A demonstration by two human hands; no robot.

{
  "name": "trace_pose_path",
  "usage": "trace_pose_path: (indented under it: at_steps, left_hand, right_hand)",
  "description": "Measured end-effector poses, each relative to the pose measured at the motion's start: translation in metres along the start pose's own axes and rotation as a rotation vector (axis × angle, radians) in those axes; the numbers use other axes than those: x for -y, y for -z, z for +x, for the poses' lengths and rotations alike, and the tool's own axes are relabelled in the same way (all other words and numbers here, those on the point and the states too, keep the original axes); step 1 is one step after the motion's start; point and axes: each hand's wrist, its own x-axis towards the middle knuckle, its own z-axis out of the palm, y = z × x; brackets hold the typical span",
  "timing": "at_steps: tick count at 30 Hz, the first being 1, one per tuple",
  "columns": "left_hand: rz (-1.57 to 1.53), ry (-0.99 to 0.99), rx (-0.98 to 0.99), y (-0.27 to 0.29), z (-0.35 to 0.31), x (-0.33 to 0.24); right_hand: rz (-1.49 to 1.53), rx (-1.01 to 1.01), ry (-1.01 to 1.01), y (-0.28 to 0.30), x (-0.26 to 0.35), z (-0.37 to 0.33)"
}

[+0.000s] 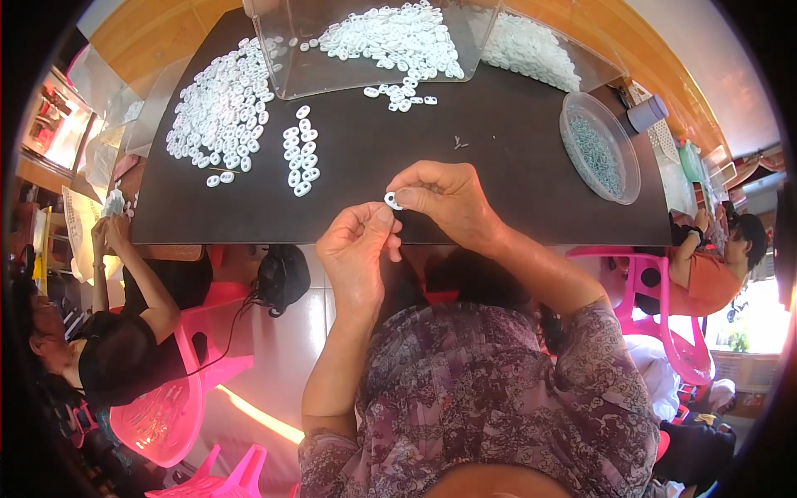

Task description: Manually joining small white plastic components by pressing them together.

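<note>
Above the near edge of the dark table, a small white oval plastic piece [393, 200] with a hole is pinched between my two hands. My left hand [355, 241] grips its lower end with closed thumb and fingers. My right hand [448, 203] has its thumb and forefinger closed on the upper side. Fingertips cover part of the piece, and anything smaller between them is hidden. Just to the left, similar two-holed ovals [301, 158] lie in uneven rows. A few tiny metal pins or screws [459, 143] are scattered beyond my right hand.
A loose heap of white ovals [220, 108] covers the table's left. At the back, a clear bin [286, 93] holds more; another heap of whitish pieces [531, 51] stands beside it. A round clear dish [628, 178] holds small metal pins. People sit left and right on pink chairs [162, 415].
</note>
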Motion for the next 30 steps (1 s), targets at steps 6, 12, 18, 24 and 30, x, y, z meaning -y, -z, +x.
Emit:
trace_pose_path:
  at_steps: [6,12,18,24,30]
  left_hand:
    - [0.007,-0.011,0.015,0.0003,-0.0014,0.0000]
    - [0.033,-0.027,0.027,-0.0002,-0.0026,-0.0013]
    - [0.040,-0.016,0.022,-0.0020,-0.0023,-0.0011]
    - [-0.004,-0.080,0.056,-0.0013,-0.0016,0.0021]
    - [0.003,-0.127,0.083,-0.0015,-0.0012,0.0071]
  right_hand:
    - [-0.142,-0.051,0.107,-0.0018,0.0043,-0.0012]
    - [-0.164,-0.052,0.126,-0.0028,0.0025,-0.0017]
    - [0.040,-0.017,-0.020,-0.0029,0.0031,-0.0040]
    - [-0.084,-0.015,0.085,-0.0018,0.0059,-0.0028]
    - [-0.005,0.004,0.041,-0.0014,0.0021,-0.0016]
